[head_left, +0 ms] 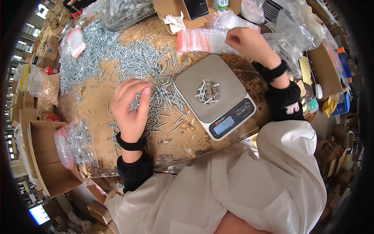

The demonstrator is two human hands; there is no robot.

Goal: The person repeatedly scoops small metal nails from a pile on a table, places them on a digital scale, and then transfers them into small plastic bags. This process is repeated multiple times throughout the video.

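My left hand (132, 107) hovers at the near side of a wide spread of loose silver screws (134, 54), with its fingers curled and the thumb tip against the index finger. Whatever sits in that pinch is hidden. Close beside it is a digital scale (233, 93) with a grey plate and a lit display. A small round heap of screws (202, 93) lies on the plate, with flat grey pieces among them. Beyond the scale, my right hand (251, 45) is curled closed over the edge of clear zip bags (194, 41) with red strips. I cannot make out what its fingers hold.
An open cardboard box (50, 156) stands at the left, beside a plastic bag of screws (80, 142). At the back, a phone (196, 8) rests in a cardboard tray (165, 15). Crumpled clear plastic (290, 35) and another carton (325, 66) are at the right.
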